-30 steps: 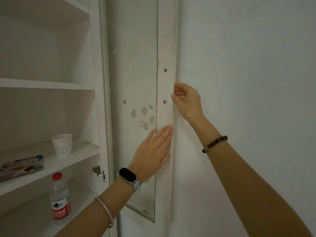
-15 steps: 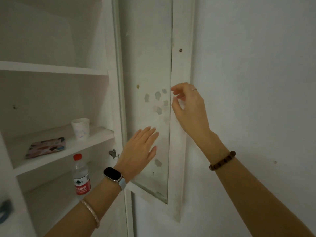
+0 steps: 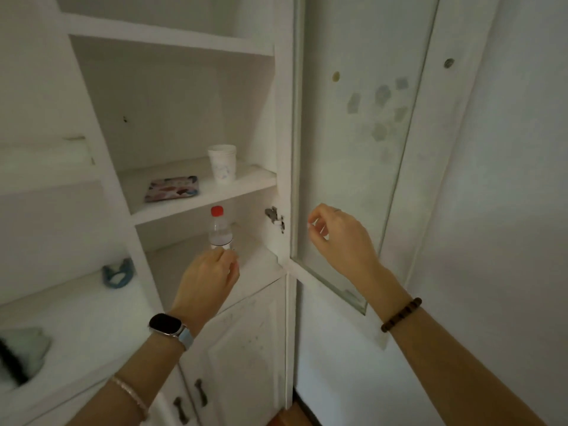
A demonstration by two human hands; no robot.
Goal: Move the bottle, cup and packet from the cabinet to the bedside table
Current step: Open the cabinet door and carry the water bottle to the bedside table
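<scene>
A clear bottle (image 3: 220,229) with a red cap stands on the lower shelf of the open white cabinet. My left hand (image 3: 206,279) is at the bottle's lower half, fingers curled round it and hiding the label. One shelf up stand a white paper cup (image 3: 222,163) and, to its left, a flat colourful packet (image 3: 171,188). My right hand (image 3: 339,238) hovers in front of the glass cabinet door (image 3: 353,167), fingers loosely curled and holding nothing.
The glass door stands swung open against the wall on the right. A metal hinge (image 3: 274,217) sits on the cabinet's side post. Below are lower cabinet doors with dark handles (image 3: 199,392). A blue object (image 3: 118,273) lies on the left counter.
Both hands came off the glass door. My left hand moved down and left to the bottle. My right hand drew back from the door frame. The view swung left and down.
</scene>
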